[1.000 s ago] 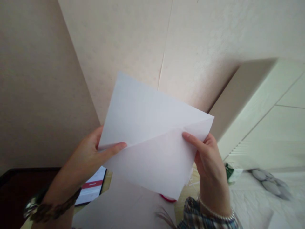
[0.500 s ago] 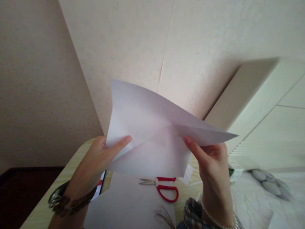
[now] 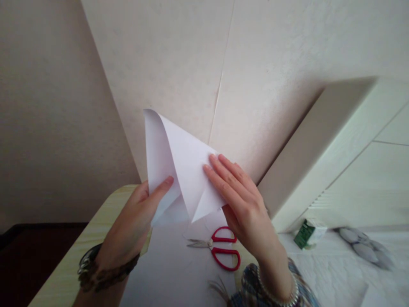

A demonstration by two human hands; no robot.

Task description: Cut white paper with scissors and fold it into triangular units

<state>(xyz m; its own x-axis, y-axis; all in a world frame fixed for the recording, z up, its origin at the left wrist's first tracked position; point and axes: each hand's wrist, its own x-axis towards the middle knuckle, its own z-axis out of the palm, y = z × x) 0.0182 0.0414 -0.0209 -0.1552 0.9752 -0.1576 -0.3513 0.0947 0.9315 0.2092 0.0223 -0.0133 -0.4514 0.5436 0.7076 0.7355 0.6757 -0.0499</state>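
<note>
A white sheet of paper [image 3: 187,157] is held up above the table, its right part folded over toward the left, with the top edge bent in a curve. My left hand [image 3: 140,213] grips the sheet's left side, thumb on the inner face and fingers behind. My right hand [image 3: 243,200] pinches the folded right part, its fingers lying over the outer face and the thumb underneath. Below the paper, a pair of scissors [image 3: 209,244] with red handles lies slightly open, blades pointing left, on white paper [image 3: 172,268].
The pale wooden table [image 3: 105,217] has a rounded far-left corner near the wall [image 3: 179,55]. At the right stand a white cabinet [image 3: 348,170] and a green-and-white box [image 3: 308,234]. A brown tassel-like bundle [image 3: 220,288] is near the bottom edge.
My right hand has moved left and turned over, folding the sheet's right part across toward the left. My left hand keeps its hold on the left side.
</note>
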